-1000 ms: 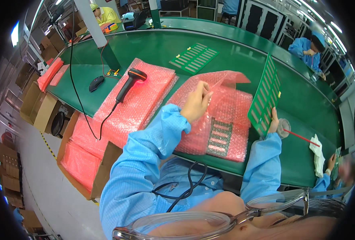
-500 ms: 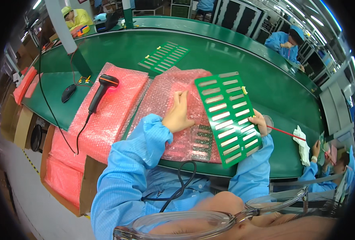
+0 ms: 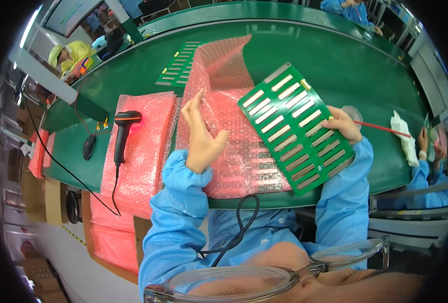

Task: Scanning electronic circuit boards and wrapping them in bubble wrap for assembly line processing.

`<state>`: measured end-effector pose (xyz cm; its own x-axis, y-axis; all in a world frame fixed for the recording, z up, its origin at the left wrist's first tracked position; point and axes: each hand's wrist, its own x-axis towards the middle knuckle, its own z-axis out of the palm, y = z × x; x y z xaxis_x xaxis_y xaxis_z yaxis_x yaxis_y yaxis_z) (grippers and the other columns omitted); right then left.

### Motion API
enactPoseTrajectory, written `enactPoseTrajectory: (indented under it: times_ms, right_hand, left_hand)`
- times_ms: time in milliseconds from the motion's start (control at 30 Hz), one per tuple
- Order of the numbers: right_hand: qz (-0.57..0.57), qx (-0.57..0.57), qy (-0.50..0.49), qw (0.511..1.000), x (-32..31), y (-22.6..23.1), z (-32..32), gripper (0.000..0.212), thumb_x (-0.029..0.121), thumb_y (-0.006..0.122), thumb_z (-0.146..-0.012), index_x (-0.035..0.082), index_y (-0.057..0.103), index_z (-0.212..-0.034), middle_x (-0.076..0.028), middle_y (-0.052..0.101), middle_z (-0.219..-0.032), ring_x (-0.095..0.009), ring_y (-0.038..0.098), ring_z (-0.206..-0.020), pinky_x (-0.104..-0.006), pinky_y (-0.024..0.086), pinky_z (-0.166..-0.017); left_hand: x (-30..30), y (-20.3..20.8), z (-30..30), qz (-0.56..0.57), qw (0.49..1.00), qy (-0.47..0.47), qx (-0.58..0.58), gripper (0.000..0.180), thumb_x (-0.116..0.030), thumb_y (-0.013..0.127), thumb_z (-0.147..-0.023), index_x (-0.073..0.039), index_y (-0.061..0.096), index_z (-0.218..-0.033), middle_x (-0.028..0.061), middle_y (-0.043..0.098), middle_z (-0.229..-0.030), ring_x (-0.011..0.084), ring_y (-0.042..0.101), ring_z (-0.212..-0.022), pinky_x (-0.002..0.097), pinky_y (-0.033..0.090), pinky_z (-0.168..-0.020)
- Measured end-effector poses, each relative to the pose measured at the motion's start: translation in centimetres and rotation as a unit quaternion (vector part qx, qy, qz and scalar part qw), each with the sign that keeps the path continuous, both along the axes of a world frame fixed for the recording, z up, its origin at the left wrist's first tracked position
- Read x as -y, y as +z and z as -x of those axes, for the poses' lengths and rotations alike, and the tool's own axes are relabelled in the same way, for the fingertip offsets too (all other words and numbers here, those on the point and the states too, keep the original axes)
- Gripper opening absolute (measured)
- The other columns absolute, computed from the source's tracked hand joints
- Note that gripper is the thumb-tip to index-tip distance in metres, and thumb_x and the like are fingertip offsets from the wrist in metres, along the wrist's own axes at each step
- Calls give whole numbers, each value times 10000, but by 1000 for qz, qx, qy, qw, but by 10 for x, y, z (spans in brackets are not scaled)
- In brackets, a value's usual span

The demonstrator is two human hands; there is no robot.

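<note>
Green slotted board (image 3: 293,142) slanted over the right side of pink bubble wrap (image 3: 229,108), right hand (image 3: 346,125) gripping its right edge.
One-edge hold: board could twist or slip if that pinch loosens, low corner snagging the wrap; left hand (image 3: 203,144) has fingers spread beside the raised flap (image 3: 226,58), contact unclear, and the flap could flop back if unsteadied. Surface: glossy green bench (image 3: 310,48); scanner (image 3: 121,144), glowing red, on a wrap stack (image 3: 143,182); mouse (image 3: 88,146) left of it; second slotted board (image 3: 176,70) farther back. Room: yellow-clad co-worker (image 3: 78,56) upper left, blue-clad one (image 3: 353,11) upper right.
</note>
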<state>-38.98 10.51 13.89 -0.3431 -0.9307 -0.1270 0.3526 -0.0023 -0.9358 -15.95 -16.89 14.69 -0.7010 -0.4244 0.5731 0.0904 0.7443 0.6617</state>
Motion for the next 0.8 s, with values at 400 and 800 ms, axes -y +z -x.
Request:
enactPoseTrajectory:
  times_ms: [400,800]
  right_hand:
    - [11,-27,50,998,37,-14,-14,437,23,553,-779,-56,467,-1200,-106,597,-1082,-153,580,-963,-286,455,-851]
    - [98,56,-91,989,69,-32,-35,336,40,460,-855,-10,493,-1186,-106,591,-1082,-163,608,-898,-286,513,-783]
  left_hand:
    - [-21,6,2,80,976,-167,114,738,24,576,-623,-14,308,-1309,205,302,-1192,346,311,-1178,388,263,-1024]
    - [-57,21,17,-66,917,-350,182,890,-144,756,-661,-66,232,-1376,144,238,-1217,147,491,-841,226,474,-599]
